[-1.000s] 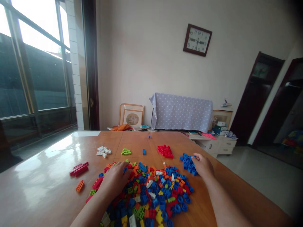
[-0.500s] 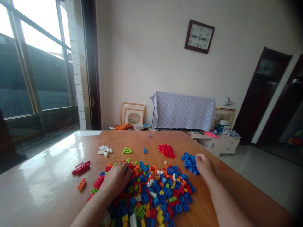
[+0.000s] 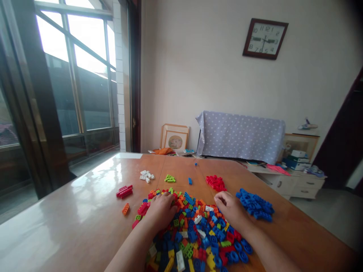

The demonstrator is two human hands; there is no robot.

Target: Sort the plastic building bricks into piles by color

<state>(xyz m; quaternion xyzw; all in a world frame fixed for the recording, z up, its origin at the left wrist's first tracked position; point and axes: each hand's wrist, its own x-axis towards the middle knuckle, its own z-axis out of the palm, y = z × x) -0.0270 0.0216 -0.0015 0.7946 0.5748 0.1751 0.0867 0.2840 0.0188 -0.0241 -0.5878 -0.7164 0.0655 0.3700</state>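
A large heap of mixed toy building bricks in red, blue, green, orange, yellow and white lies in front of me on the table. My left hand rests on the heap's left part, fingers curled down among the bricks; its fingertips, and whatever they grip, are hidden. Over the heap's right edge is my right hand, its fingers bent inward and closed, and I cannot make out anything in them. Just beyond it sits a pile of red bricks. To its right lies a pile of blue bricks.
Small groups lie on the wooden table: white bricks, green bricks, blue bricks, long dark-red bricks and an orange brick. A tiny blue piece is near the far edge. Beyond stands a white cabinet.
My right hand has left the blue pile and moved left to the heap's edge near the red pile. The left hand stays on the heap. The view has turned left.
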